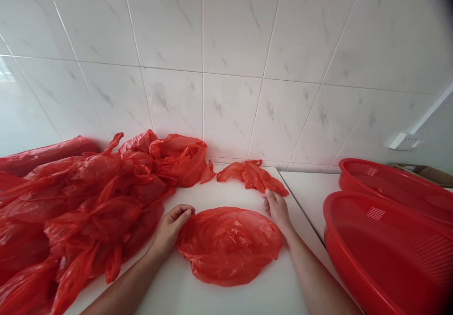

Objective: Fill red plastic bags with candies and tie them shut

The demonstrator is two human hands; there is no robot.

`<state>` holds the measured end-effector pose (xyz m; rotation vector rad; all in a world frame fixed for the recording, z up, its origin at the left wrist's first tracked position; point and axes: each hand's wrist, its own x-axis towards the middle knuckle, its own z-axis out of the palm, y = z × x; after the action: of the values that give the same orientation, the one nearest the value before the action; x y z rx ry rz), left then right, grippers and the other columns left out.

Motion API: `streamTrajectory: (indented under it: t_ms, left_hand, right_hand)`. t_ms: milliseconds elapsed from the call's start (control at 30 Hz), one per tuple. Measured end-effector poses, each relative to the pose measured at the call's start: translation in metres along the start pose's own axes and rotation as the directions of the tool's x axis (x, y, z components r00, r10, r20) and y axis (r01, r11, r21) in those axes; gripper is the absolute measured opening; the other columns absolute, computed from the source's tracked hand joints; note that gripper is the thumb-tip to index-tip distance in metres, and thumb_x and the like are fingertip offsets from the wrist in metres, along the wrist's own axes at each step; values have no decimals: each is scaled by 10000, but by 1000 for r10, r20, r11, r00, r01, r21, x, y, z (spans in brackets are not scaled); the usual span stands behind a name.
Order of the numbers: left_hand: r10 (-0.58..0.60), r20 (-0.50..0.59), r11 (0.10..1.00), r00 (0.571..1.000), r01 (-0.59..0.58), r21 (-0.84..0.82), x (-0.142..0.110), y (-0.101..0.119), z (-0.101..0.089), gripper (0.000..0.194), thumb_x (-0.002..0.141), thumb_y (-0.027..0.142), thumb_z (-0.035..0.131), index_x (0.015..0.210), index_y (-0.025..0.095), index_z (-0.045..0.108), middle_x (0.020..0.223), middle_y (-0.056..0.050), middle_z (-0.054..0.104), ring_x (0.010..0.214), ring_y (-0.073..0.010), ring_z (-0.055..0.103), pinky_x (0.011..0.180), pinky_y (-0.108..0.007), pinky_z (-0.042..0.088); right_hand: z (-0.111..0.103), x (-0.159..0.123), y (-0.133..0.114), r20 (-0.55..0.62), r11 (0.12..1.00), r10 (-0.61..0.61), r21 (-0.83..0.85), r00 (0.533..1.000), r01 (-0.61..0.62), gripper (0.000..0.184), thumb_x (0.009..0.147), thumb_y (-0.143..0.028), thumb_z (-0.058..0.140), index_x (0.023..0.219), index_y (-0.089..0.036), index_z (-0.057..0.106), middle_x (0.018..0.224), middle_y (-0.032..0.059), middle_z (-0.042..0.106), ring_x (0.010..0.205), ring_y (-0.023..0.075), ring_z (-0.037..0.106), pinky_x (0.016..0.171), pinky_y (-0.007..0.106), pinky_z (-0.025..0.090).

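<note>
A red plastic bag [230, 246] lies spread in a rough oval on the white table, with its wrinkled mouth facing up. My left hand [173, 223] is closed, thumb and forefinger pinched at the bag's upper left edge. On the other side, my right hand [278, 208] has its fingers curled together at the near edge of a smaller crumpled red bag [249, 175]. Its wrist is beside the right rim of the spread bag. Whether the right fingers grip the crumpled bag or only touch it is hard to see.
A large heap of red plastic bags [106, 211] covers the left side. To the right, two red perforated baskets [354, 239] stand on an adjoining white surface [307, 187]. Behind is a tiled wall [233, 112] with a white socket [405, 141]. A cardboard box [428, 173] sits at far right.
</note>
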<state>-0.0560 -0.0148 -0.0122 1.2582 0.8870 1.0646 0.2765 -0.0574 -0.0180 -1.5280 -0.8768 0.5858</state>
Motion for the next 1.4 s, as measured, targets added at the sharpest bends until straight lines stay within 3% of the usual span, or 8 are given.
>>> streamTrajectory:
  t_ms: [1400]
  left_hand:
    - [47,-52,995,998,-42,88,-14,7,2,284,740,467,659,765,184,647,830,-37,634,753,-177,560,677,-242,439]
  right_hand:
    - [2,-1,1,36,1000,-12,-27,999,13,511,762,-678,504,754,-175,593,570,-23,496,466,116,456,406,225,354]
